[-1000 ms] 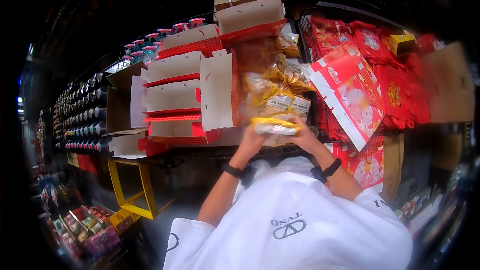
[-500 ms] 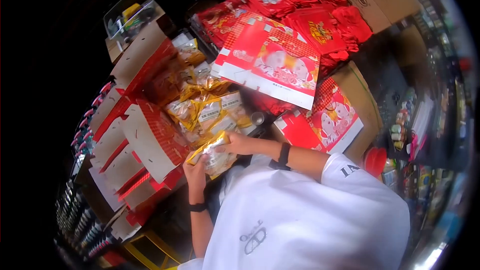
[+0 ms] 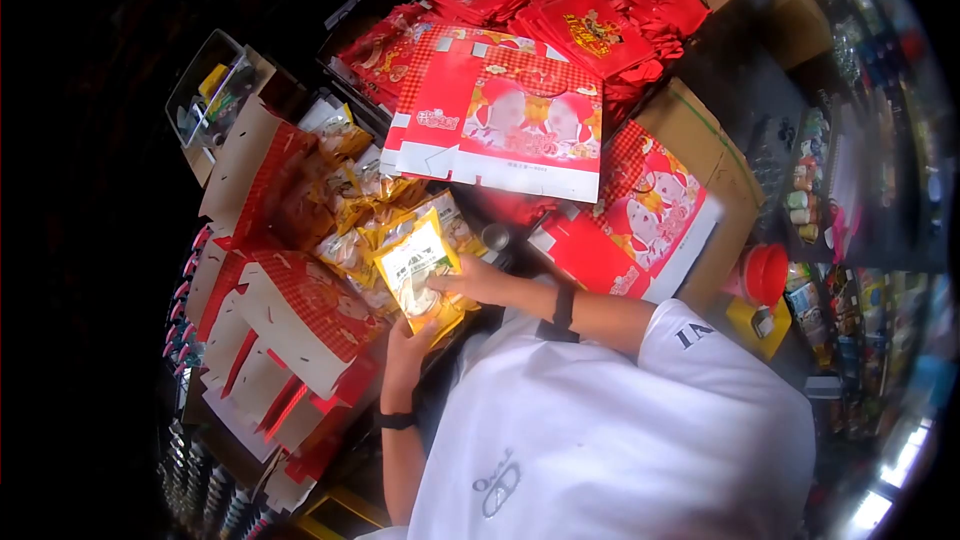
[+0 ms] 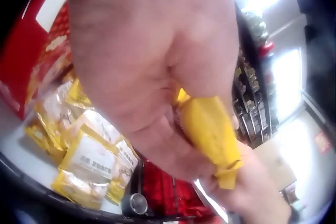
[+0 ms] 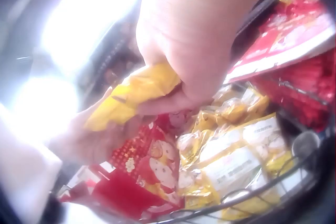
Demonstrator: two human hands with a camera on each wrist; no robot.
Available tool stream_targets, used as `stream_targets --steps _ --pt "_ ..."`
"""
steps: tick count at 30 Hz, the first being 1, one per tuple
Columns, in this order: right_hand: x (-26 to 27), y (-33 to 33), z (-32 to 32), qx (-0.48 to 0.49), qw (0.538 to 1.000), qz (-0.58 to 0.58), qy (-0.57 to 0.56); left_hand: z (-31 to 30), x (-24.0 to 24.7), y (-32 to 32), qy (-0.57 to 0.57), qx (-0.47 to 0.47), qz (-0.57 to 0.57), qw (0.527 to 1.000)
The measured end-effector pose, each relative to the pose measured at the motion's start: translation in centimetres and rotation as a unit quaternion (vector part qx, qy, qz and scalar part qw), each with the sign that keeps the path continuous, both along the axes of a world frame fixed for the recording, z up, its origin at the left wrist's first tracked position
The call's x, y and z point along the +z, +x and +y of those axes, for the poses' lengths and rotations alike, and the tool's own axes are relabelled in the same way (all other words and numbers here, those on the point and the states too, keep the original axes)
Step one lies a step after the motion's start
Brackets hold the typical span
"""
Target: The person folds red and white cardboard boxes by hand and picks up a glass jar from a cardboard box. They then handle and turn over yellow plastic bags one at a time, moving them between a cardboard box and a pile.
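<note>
Both hands grip one yellow-and-white plastic snack packet [image 3: 410,252], its printed front facing up in the head view. My left hand [image 3: 406,348] holds its lower end, and the right hand [image 3: 474,283] pinches its right side with the thumb over the front. From the wrists, only the yellow back and edge of the packet [image 4: 212,132] show between the two hands. Just beyond lies a heap of similar packets [image 5: 236,174], in a wire-edged bin beside the hands.
Open red-checked cartons [image 3: 300,315] stand to the left of the heap. A flat printed red carton [image 3: 530,120] lies beyond it, over stacks of red bags [image 3: 590,30]. A small round cup [image 3: 495,237] sits by the packets. A red tub [image 3: 765,275] is at the right.
The head view has swung to the right. The packet, edge-on a second ago, has been tipped so its front shows, and the right thumb now lies across it.
</note>
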State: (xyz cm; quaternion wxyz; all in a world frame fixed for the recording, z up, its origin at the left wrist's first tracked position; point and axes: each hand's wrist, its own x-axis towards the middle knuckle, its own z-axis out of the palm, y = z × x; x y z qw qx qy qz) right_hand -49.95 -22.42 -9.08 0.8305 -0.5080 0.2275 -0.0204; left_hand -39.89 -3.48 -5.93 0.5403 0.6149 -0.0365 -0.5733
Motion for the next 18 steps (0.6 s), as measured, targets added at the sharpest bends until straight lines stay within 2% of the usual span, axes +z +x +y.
stream_targets --steps 1,3,4,7,8,9,11,12,14,18 --pt "-0.3 -0.1 -0.2 0.01 1.0 0.002 -0.005 -0.5 0.8 -0.4 -0.001 0.0 0.005 1.0" --pt "-0.7 -0.2 -0.2 0.034 0.999 0.004 -0.012 0.1 -1.7 -0.3 -0.008 -0.027 -0.055 0.998" --pt "-2.5 -0.3 0.2 0.059 0.998 0.011 -0.004 0.8 -3.0 -0.2 -0.011 -0.037 -0.086 0.996" --pt "-1.3 -1.0 0.3 0.085 0.996 -0.008 0.015 1.2 -2.7 -0.6 0.001 -0.041 -0.081 0.996" --pt "0.0 -1.0 0.0 0.102 0.995 0.009 0.018 0.8 -0.7 -0.2 0.056 -0.084 -0.07 0.992" --pt "1.0 -1.1 -0.2 0.12 0.992 0.026 0.02 1.1 -0.7 0.1 0.086 -0.113 -0.077 0.987" --pt "0.3 -1.4 0.2 0.116 0.992 0.04 0.041 2.2 -3.8 0.3 0.059 -0.085 0.031 0.994" --pt "0.8 -1.4 0.4 0.11 0.992 0.03 0.049 2.5 -3.9 0.5 0.044 -0.04 0.096 0.994" --pt "2.6 -1.0 0.2 0.171 0.983 0.046 0.044 2.9 -4.0 0.8 0.008 0.05 0.224 0.973" --pt "4.7 0.3 0.9 0.249 0.965 0.076 0.013 3.3 -4.5 1.2 -0.117 0.151 0.187 0.964"
